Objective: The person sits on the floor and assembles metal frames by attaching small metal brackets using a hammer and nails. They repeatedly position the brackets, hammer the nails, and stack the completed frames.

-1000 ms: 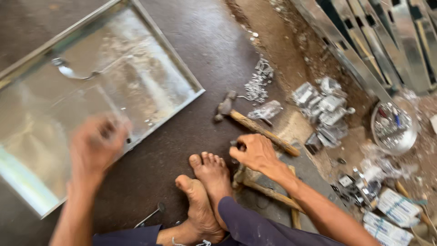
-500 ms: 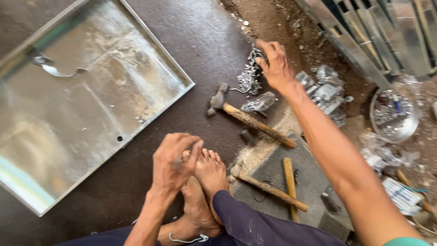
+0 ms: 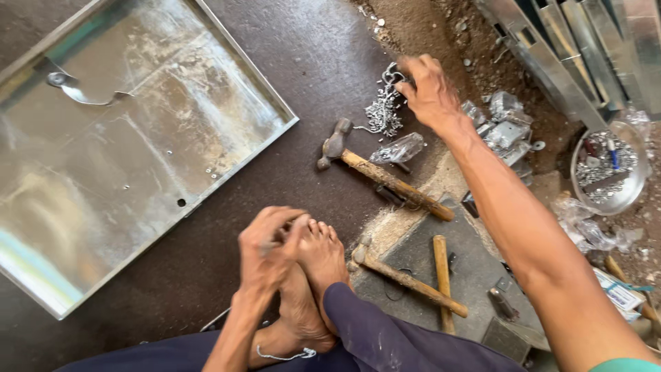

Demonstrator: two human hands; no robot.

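right hand (image 3: 428, 89): at 1 o'clock, fingers curled onto a heap of small metal fittings (image 3: 383, 110) on the floor, picking step in hand; whether a piece is pinched cannot be told
left hand (image 3: 268, 248): at 6 o'clock, fingers bent, resting on bare foot (image 3: 320, 258)
hammer (image 3: 379, 176): just below the heap
steel tray (image 3: 124, 145): at 9 o'clock
next move, by judgement: a fine pinch to lift one fitting clear

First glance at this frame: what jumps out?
The big shiny metal tray fills the upper left on the dark floor. The right hand reaches far out to a pile of small silvery metal parts, above a wooden-handled hammer. The left hand rests on the bare feet.
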